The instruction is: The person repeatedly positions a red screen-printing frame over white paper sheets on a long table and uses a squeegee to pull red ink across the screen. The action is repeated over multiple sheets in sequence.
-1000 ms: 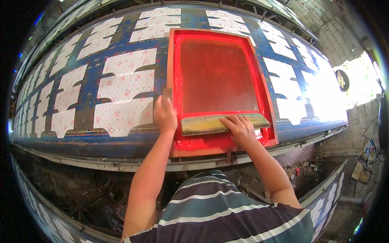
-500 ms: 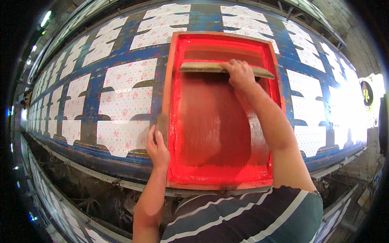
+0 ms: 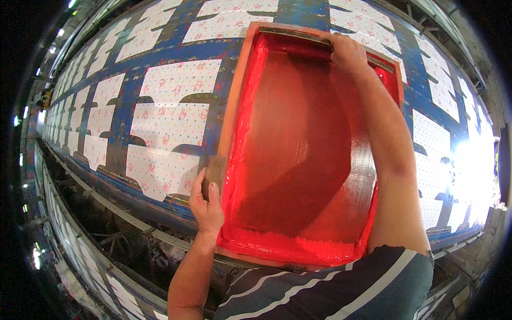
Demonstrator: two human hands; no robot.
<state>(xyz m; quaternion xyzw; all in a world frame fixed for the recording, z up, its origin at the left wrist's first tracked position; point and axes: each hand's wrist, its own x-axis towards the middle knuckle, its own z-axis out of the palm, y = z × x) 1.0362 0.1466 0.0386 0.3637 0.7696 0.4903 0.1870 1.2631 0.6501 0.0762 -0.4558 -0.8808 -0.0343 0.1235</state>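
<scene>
Many white panels [image 3: 168, 120] lined the blue surface [image 3: 208, 51] beside bright glare [image 3: 474, 170].
Left fingers [image 3: 214, 196] gripped a block [image 3: 215, 170]; right fingers [image 3: 340, 44], a squeegee [image 3: 293, 34].

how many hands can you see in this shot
2: the left hand is at the brown block on the left side of the red-inked frame, and the right hand grips the squeegee at its far end. No other hand shows.

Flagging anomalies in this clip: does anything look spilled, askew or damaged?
Nothing stands out. Glossy red paint lies inside the frame; the right hand holds the squeegee at the frame's far end. The blue table looks stained, probably from use.
</scene>
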